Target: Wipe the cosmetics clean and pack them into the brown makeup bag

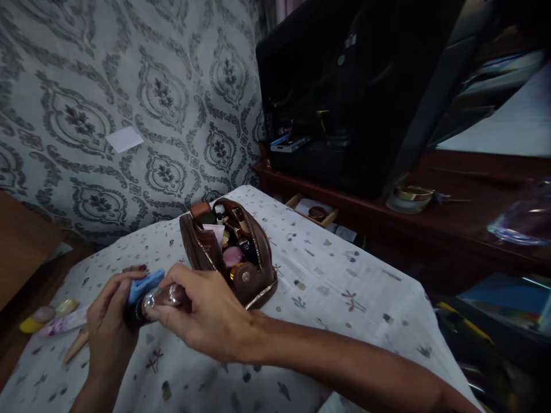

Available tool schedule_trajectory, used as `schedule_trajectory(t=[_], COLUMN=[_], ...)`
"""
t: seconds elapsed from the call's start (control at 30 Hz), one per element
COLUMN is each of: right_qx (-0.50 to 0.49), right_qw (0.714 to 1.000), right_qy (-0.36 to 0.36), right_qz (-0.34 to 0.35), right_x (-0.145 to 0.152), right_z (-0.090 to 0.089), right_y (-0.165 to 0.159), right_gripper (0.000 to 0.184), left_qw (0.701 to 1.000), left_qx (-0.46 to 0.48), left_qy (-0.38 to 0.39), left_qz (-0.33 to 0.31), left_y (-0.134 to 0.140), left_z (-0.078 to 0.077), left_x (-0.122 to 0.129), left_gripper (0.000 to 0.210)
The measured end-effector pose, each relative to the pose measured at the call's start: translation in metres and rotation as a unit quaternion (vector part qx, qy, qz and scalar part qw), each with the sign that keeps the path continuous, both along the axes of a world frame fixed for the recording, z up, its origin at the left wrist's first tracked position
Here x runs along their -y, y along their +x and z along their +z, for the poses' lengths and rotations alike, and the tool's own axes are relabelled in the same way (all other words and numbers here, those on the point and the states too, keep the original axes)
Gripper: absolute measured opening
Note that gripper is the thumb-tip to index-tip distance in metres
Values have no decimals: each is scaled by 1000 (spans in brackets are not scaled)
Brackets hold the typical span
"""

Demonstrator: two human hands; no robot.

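My right hand [210,312] is closed around a shiny brown-and-silver bottle [167,296] with a dark end, held tilted in front of the bag. My left hand [109,318] grips a folded blue cloth [145,285], its fingers close around the bottle's dark end. Whether the left fingers touch the bottle itself is hard to see. Just beyond the hands, an unzipped brown cosmetic bag [267,272] stands on the table, packed with several items. Among them are a pink tube [214,232] and a round pink case [232,256].
A patterned white cloth covers the table [327,310]. At its left lie a pink-and-white tube [64,322] and a wooden-looking handle [76,346]. Behind on the right, a black television [344,109] stands on a dark red cabinet with a small open drawer [314,211].
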State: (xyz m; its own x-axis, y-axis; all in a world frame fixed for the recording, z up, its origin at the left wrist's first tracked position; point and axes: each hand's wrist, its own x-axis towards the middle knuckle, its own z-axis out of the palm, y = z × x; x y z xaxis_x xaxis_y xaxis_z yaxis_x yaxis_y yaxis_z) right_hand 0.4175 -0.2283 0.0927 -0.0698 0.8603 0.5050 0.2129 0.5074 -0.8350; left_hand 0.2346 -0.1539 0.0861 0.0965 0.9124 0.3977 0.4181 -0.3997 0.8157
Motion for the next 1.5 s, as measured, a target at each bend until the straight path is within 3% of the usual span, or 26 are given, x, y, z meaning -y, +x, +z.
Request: schedule_trajectory(t=[0.1,0.2,0.27,0.37,0.47,0.67,0.9,1.07,1.17,1.27,1.5], right_qx=[7,2,1,27,121,343,436,459,483,482,457], right_qw=[999,996,991,979,964,915,890,882,870,872,879], right_qy=[26,49,66,84,74,57,5,-78,-92,-79,-132], right_qz=[-31,-81,-115,-183,-225,-203,-133,-79,-35,-34,-36], right_x=[6,4,-3,-23,-54,-126,-174,-191,-195,-195,-189], right_z=[23,37,43,51,58,55,51,50,46,46,55], right_y=[29,62,84,112,125,115,98,89,82,80,81], right_gripper=[13,14,18,20,17,25,28,25,26,24,19], left_qw=[999,996,987,947,930,941,949,953,953,953,955], left_qx=[30,-3,-89,-254,-305,-280,-251,-223,-216,-217,-213], left_qy=[-14,-20,5,43,69,97,95,87,86,83,76], left_qz=[-19,-83,-136,-190,-194,-164,-164,-187,-191,-192,-191], left_y=[33,54,63,70,70,55,49,48,46,45,47], left_z=[24,35,38,40,37,22,11,3,1,-2,-1], left_x=[-9,-27,-37,-41,-36,-31,-37,-42,-43,-43,-43], left_gripper=[26,39,46,49,49,47,45,43,43,42,42])
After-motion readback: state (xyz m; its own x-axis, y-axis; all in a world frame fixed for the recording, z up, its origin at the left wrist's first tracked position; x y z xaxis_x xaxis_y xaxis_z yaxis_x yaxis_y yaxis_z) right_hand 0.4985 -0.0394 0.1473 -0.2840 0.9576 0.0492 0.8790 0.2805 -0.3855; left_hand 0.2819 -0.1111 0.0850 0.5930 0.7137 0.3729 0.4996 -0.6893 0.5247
